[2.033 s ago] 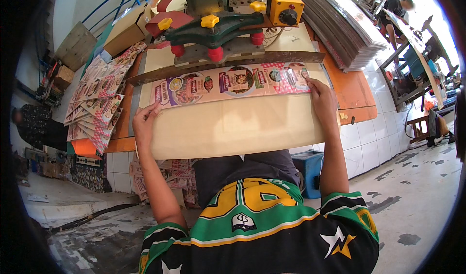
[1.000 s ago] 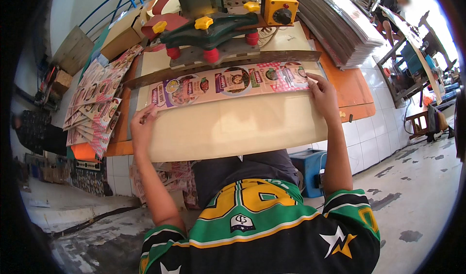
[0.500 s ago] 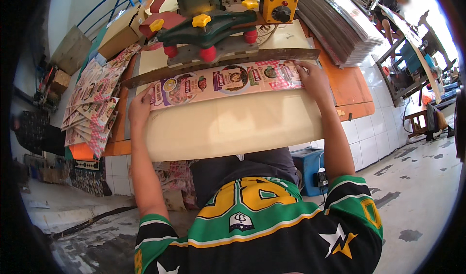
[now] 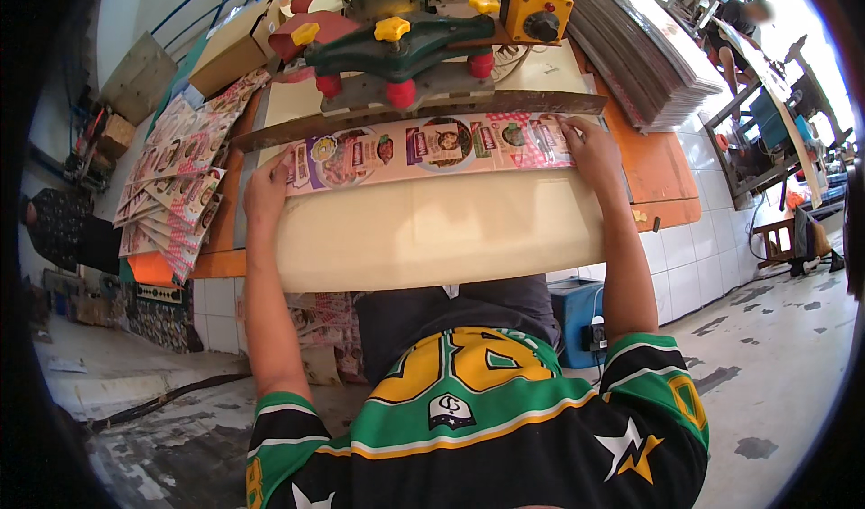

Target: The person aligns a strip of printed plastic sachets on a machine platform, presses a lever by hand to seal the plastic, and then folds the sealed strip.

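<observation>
A long printed strip, pink with pictures of food bowls, stretches sideways in front of me. It looks like flat packaging, though I cannot tell its exact kind. My left hand pinches its left end, the fingers partly hidden. At the right end, my right hand grips the edge with thumb and fingertips. The strip's far edge lies along a long metal bar under a green press head with yellow knobs and red feet. Below the strip, a cream sheet covers the table's front.
Printed packages lie heaped on the orange table's left side, near a cardboard box. A tall stack of flat sheets stands at the back right, beside a yellow control box. Another person sits far right.
The view has shifted slightly, so the table and machine appear a little farther right. Both hands keep hold of the strip's ends, and it stays along the bar.
</observation>
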`<state>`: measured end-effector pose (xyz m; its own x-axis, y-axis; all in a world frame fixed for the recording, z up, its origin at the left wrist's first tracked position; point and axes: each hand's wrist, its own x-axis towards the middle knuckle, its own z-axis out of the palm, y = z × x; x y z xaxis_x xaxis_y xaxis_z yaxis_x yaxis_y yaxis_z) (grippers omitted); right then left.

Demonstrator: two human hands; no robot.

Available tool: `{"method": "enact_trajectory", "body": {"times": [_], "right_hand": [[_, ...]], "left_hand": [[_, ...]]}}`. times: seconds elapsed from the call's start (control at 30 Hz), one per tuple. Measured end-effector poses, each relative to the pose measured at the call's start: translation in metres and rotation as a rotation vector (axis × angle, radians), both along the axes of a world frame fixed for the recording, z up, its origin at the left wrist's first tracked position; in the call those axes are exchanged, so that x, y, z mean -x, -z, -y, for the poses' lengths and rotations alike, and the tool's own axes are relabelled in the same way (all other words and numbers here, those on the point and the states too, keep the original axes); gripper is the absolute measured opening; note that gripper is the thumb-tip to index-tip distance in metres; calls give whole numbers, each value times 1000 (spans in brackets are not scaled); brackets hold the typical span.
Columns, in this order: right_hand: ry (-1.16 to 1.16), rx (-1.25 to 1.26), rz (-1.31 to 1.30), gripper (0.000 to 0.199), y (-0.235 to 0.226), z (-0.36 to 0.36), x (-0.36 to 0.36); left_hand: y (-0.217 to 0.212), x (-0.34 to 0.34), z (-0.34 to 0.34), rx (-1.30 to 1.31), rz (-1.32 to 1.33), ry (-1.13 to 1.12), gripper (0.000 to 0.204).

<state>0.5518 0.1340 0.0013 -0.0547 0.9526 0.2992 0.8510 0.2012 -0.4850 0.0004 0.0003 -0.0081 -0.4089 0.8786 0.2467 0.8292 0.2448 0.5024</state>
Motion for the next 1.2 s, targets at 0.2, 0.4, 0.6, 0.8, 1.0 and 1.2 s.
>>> {"method": "enact_trajectory", "body": {"times": [0.2, 0.4, 0.6, 0.8, 1.0, 1.2], "right_hand": [[-1, -11, -1, 37, 1, -1, -2], [-5, -22, 20, 36, -1, 0, 1], [3, -76, -40, 35, 3, 8, 1], [-13, -6, -227, 30, -7, 14, 4], [-114, -38, -439, 31, 6, 3, -6], [-127, -39, -510, 34, 11, -1, -8]], "left_hand": [[4, 5, -4, 23, 8, -4, 36], [8, 6, -4, 1, -11, -32, 35], [6, -4, -1, -85, -29, -26, 34], [1, -9, 2, -140, 108, -18, 32], [4, -6, 1, -272, 219, 34, 32], [3, -7, 2, -261, 266, 33, 32]]}}
